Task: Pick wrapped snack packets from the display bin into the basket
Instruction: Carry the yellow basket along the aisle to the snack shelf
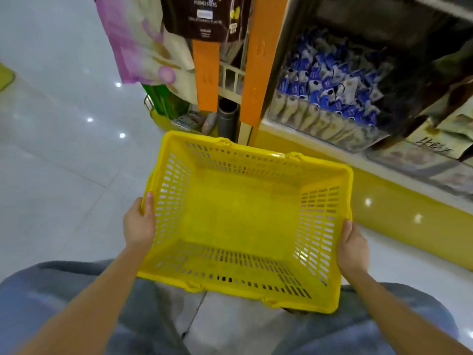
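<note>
A yellow plastic basket [240, 219] with slotted walls is held over my knees, and nothing lies in it. My left hand [139, 225] grips its left rim, thumb hooked over the edge. My right hand [352, 248] grips the right rim the same way. Up and to the right is the display bin [289, 124] with a clear front wall, heaped with blue and white wrapped snack packets [332, 85]. Both hands are well below and left of the bin.
Orange shelf posts [256, 60] stand left of the bin. A brown printed bag [204, 16] and a purple flowered pack [143, 42] hang at the top. More packets [435, 147] fill the shelf at right above a yellow base [396, 206]. Pale floor tiles [64, 149] spread to the left.
</note>
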`<state>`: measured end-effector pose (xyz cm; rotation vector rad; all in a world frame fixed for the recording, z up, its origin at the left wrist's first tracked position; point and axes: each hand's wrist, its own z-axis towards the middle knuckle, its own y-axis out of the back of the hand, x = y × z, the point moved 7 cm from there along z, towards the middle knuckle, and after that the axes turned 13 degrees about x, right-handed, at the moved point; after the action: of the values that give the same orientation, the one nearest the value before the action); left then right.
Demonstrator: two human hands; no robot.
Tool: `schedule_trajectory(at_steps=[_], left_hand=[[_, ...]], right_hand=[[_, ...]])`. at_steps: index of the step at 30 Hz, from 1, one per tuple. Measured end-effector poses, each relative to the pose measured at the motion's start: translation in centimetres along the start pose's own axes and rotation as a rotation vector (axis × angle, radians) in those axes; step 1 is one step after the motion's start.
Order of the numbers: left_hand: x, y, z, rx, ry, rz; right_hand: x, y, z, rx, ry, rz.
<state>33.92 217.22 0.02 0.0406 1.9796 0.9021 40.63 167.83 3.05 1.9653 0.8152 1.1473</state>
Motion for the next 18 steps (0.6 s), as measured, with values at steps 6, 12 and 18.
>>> schedule_trajectory(at_steps=[6, 12, 18], left_hand=[[2.9, -4.6, 1.9, 0.086, -0.018, -0.015], [4.1, -8.6, 3.0, 0.213, -0.062, 0.018], [3.4, -9.8, 2.7, 0.327, -0.130, 0.065]], right_hand=[[-2.5, -4.0, 3.2, 0.013, 0.024, -0.004], [-4.9, -6.0, 5.8, 0.034, 0.035, 0.010], [-7.0, -6.7, 5.4, 0.105, 0.032, 0.058]])
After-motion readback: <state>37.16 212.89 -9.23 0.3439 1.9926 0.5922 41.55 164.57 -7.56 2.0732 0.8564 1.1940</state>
